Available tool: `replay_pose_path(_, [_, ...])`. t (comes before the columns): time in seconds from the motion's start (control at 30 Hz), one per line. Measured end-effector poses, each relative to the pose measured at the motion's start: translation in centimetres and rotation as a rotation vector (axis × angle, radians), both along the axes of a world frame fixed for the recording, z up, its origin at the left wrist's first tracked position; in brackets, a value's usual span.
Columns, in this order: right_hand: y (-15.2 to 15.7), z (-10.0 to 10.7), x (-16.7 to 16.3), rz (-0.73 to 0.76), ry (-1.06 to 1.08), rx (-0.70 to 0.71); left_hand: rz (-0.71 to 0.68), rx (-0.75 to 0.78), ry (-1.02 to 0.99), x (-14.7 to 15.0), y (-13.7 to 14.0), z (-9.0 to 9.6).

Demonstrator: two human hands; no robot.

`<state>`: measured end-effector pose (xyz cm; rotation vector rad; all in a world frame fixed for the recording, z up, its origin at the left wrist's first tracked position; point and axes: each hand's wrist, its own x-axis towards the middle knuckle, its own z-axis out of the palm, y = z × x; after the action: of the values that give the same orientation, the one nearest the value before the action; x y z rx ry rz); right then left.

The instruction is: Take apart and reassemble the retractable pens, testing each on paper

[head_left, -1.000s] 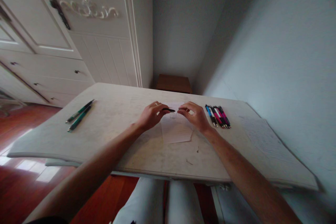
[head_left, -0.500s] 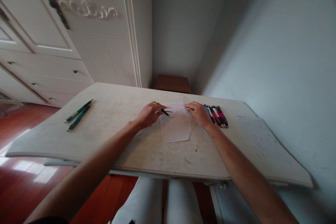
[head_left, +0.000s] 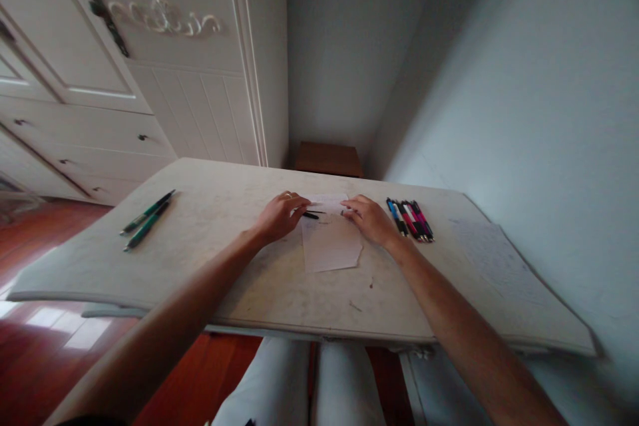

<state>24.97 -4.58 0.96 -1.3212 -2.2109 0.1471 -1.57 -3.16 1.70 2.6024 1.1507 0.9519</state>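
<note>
Over the upper part of a white sheet of paper [head_left: 332, 246], my left hand [head_left: 282, 216] is closed with its fingertips pinched together. A short black pen part [head_left: 311, 216] and a thin dark stick like a pen refill [head_left: 317, 212] stick out from those fingertips, pointing right. Facing it across the sheet, my right hand [head_left: 368, 218] is also closed in a pinch. Something small and dark shows at its fingertips, too small to name. A gap of bare paper separates the two hands.
Several pens [head_left: 410, 219] in blue, red, pink and black lie side by side right of my right hand. Two green pens [head_left: 147, 219] rest at the table's left. A scribbled sheet [head_left: 499, 259] lies by the wall. A white cabinet [head_left: 200, 113] stands behind left.
The black pen part has turned from slanting to nearly level at my left fingertips. My right hand has shifted slightly left, and the light tip seen at its fingers no longer shows.
</note>
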Motion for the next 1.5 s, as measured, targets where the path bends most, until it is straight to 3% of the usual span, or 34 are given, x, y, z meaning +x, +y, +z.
replay_pose_path(0.17, [0.0,0.7,0.4,-0.089,0.153,0.062,0.116,0.001,-0.088,-0.4,0.4,0.1])
replay_pose_path(0.37, [0.4,1.5,2.1,-0.405,0.218,-0.005,0.378,-0.041,-0.246,-1.4,0.9,0.9])
replay_pose_path(0.47, [0.6,1.2,2.9,-0.381,0.17,-0.094,0.55,-0.155,-0.205,-1.9,0.8,1.3])
replay_pose_path(0.53, [0.6,0.9,2.9,-0.326,0.114,-0.132,0.585,-0.234,-0.155,-2.0,0.8,1.4])
replay_pose_path(0.73, [-0.1,0.8,1.9,-0.244,-0.014,-0.185,0.571,-0.294,-0.06,-1.8,0.6,1.1])
replay_pose_path(0.9, [-0.1,0.7,2.0,-0.251,-0.022,-0.19,0.556,-0.256,-0.069,-1.7,0.6,0.8])
replay_pose_path(1.13, [-0.3,0.9,1.7,-0.273,0.0,-0.17,0.235,-0.151,-0.108,-1.2,1.1,-0.4])
replay_pose_path(1.27, [-0.4,1.2,1.2,-0.303,0.056,-0.062,0.214,-0.114,-0.035,-1.3,1.4,-0.9])
replay_pose_path(1.37, [-0.6,1.2,0.5,-0.218,0.106,0.053,0.193,-0.098,0.015,-1.4,1.8,-1.1])
replay_pose_path(1.5, [-0.8,0.6,-1.0,-0.041,0.139,0.099,0.137,-0.098,-0.021,-1.3,2.0,-1.2])
